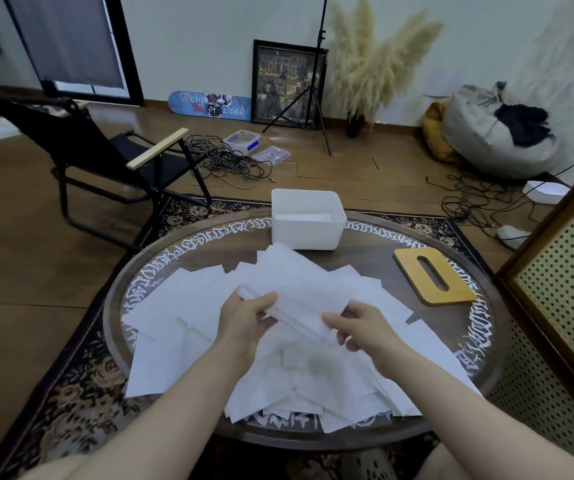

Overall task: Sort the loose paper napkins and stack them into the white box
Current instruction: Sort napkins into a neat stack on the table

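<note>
Several loose white paper napkins [181, 317] lie spread in a heap over the round table [452, 344]. Above the heap I hold a small bundle of napkins [299, 303] between both hands. My left hand [247, 323] grips its left end, thumb on top. My right hand [365, 327] pinches its right end. The white box [308, 233] stands at the table's far edge, beyond the heap, with a few flat napkins showing inside it.
A wooden lid with an oval slot [432, 278] lies on the table's right side. A black folding chair [112, 161] stands at the left, a perforated cabinet [562, 306] at the right. Cables [230, 164] and a light stand [316, 98] are on the floor behind.
</note>
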